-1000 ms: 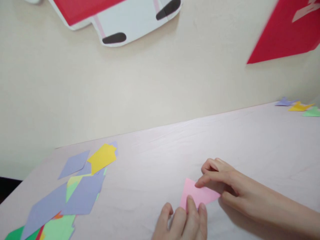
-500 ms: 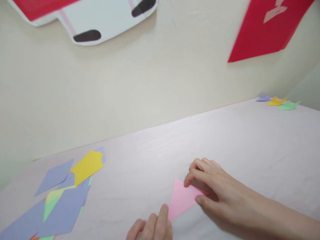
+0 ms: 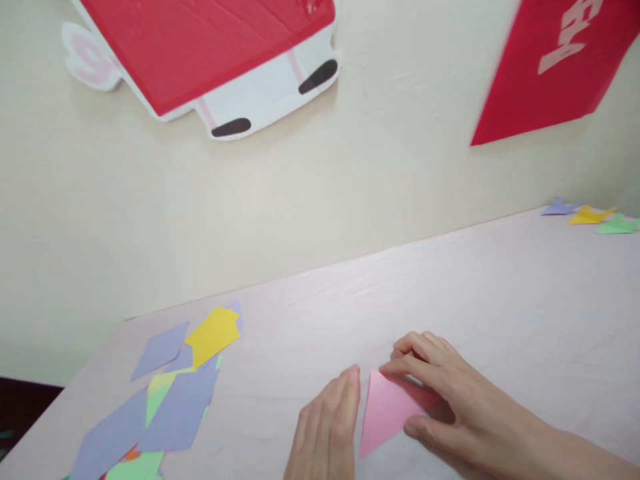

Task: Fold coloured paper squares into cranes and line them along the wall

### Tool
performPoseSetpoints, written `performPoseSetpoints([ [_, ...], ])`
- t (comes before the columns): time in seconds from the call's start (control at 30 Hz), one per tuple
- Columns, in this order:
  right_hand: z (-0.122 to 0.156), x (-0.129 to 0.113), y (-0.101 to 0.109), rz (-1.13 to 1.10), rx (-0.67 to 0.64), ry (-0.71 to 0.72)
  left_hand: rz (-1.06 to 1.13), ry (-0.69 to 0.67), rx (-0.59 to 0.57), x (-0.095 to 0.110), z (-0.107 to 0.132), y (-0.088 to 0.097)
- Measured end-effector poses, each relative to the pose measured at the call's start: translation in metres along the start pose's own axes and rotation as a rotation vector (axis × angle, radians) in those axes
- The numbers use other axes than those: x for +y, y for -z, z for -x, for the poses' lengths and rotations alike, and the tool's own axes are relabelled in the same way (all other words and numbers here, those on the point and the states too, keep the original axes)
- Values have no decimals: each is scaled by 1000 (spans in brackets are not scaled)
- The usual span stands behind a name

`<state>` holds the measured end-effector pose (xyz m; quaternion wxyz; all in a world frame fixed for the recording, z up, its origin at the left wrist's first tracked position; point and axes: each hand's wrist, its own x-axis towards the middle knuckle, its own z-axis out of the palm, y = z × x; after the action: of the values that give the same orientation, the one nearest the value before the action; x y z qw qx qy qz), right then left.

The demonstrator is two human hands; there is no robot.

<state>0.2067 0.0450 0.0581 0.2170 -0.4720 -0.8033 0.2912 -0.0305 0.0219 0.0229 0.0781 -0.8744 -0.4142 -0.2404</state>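
A pink folded paper (image 3: 389, 408), triangular in outline, lies on the pale cloth-covered table. My right hand (image 3: 440, 390) grips it from the right, index fingertip at its upper edge and thumb at its lower edge; part of the paper is hidden under this hand. Just left of the paper, my left hand (image 3: 330, 423) rests with its fingers stretched out side by side. It holds nothing, and a narrow gap separates it from the paper's left edge.
Loose sheets lie at the left, among them a purple sheet (image 3: 180, 410) and a yellow sheet (image 3: 215, 337). At the far right stand small folded figures: purple (image 3: 560, 208), yellow (image 3: 590, 215) and green (image 3: 619, 225). A wall (image 3: 280, 200) borders the table's back, with red decorations on it.
My left hand has moved up, off the paper's lower left corner, and its fingers have straightened. My right hand still grips the pink paper. The camera view has shifted left and slightly up.
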Motion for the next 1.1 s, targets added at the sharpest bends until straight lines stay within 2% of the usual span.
performPoseSetpoints([
  [0.07, 1, -1, 0, -29, 9, 81, 117, -32, 4, 9, -14, -4],
  [0.13, 3, -1, 0, -38, 4, 161, 139, -74, 1, 15, -18, -6],
  [0.33, 2, 5, -2, 131, 29, 354, -117, -204, 48, 13, -14, 0],
  [0.47, -1, 10, 0, 296, 143, 454, -160, -250, 55, 11, -17, 1],
  [0.6, -4, 14, 8, 364, 240, 467, -145, -207, 17, 10, -18, 0],
  [0.7, -8, 18, 12, 360, 229, 453, -134, -172, -14, 6, -20, 4],
  [0.77, -11, 21, 13, 369, 217, 479, -152, -219, -23, 1, -21, 7],
  [0.87, -10, 21, 12, 473, 203, 534, -178, -376, -26, -7, -21, 5],
  [0.93, -5, 15, 8, 562, 195, 511, -179, -439, -22, -10, -20, 2],
  [0.97, 0, 11, 5, 587, 189, 473, -178, -443, -17, -10, -18, -1],
  [1.03, 9, 1, -2, 655, 298, 408, -179, -423, 5, -7, -15, -4],
  [1.1, 16, -6, -9, 684, 312, 457, -188, -392, 28, 0, -13, -5],
])
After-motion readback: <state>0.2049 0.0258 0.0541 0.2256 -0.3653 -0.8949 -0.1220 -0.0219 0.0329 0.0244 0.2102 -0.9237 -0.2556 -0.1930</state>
